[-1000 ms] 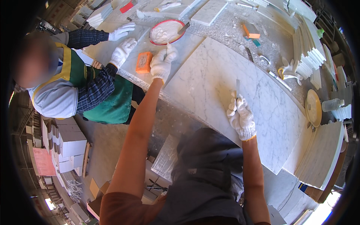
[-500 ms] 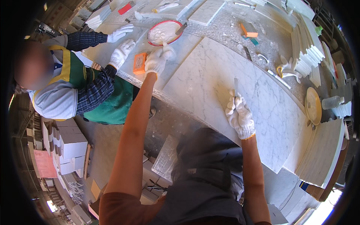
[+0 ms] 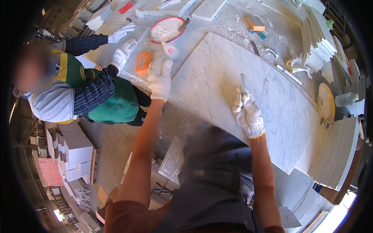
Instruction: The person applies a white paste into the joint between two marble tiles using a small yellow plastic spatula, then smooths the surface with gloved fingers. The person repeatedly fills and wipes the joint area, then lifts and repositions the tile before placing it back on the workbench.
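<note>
My right hand (image 3: 248, 112), in a white knit glove, grips a putty knife by its lower part, its thin metal blade (image 3: 243, 80) pointing away from me. Below the knife lies a large white-grey veined marble slab (image 3: 279, 101). My left hand (image 3: 159, 79), also gloved, hovers at the slab's left edge with nothing visible in it and fingers stretched forward. Just beyond its fingertips a small white bottle (image 3: 171, 51) with a red mark lies against a red-rimmed basin (image 3: 175, 38) of white paste. A second spatula (image 3: 183, 25) rests in the basin. An orange box (image 3: 143, 63) sits left of my hand.
At the left, a co-worker in a green apron (image 3: 110, 103) rests gloved hands (image 3: 124, 53) on the table. Stacked slabs (image 3: 316, 42), a yellow bowl (image 3: 325, 103) and a clear bottle (image 3: 346, 99) stand at right. Spare gloves (image 3: 298, 65) and an orange block (image 3: 255, 25) lie beyond the slab.
My left hand has let go of the white bottle beside the basin and drawn back toward me. My right hand with the putty knife has barely moved.
</note>
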`<state>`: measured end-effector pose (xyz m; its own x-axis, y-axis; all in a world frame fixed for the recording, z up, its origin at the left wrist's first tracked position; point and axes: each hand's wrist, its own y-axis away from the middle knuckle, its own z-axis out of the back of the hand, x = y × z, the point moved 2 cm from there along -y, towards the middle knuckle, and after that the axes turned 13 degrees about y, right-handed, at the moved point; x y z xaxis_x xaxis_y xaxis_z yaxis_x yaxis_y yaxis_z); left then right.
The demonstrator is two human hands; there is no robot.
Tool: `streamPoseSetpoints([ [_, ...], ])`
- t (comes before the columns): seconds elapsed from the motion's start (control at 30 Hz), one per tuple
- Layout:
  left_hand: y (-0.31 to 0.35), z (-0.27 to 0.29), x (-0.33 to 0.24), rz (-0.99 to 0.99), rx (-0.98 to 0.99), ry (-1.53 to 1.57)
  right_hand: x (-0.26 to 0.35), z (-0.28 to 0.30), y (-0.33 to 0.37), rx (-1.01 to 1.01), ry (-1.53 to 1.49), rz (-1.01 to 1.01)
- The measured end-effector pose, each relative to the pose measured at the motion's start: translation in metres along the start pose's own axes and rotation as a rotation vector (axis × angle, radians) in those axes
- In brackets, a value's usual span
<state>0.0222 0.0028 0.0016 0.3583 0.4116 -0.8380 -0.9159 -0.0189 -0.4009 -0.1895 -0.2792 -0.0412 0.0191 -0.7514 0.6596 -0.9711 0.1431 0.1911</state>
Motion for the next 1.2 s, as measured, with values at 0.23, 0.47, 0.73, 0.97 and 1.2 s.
streamPoseSetpoints([
  [0.23,0.084,-0.029,-0.041,-0.3,0.24,-0.308,0.0,0.001,-0.001,0.046,0.009,0.012],
  [0.47,0.076,-0.042,-0.034,-0.242,0.197,-0.322,0.0,0.003,-0.001,0.078,0.019,0.022],
  [0.73,0.058,-0.014,-0.031,-0.659,0.625,-0.253,0.001,0.0,-0.002,0.095,0.015,0.043],
  [0.97,0.061,0.01,-0.027,-0.381,0.6,0.128,0.002,0.0,-0.001,0.067,0.028,0.013],
  [1.2,0.037,-0.012,-0.021,-0.376,0.551,-0.213,0.001,0.0,-0.002,0.054,0.021,0.026],
])
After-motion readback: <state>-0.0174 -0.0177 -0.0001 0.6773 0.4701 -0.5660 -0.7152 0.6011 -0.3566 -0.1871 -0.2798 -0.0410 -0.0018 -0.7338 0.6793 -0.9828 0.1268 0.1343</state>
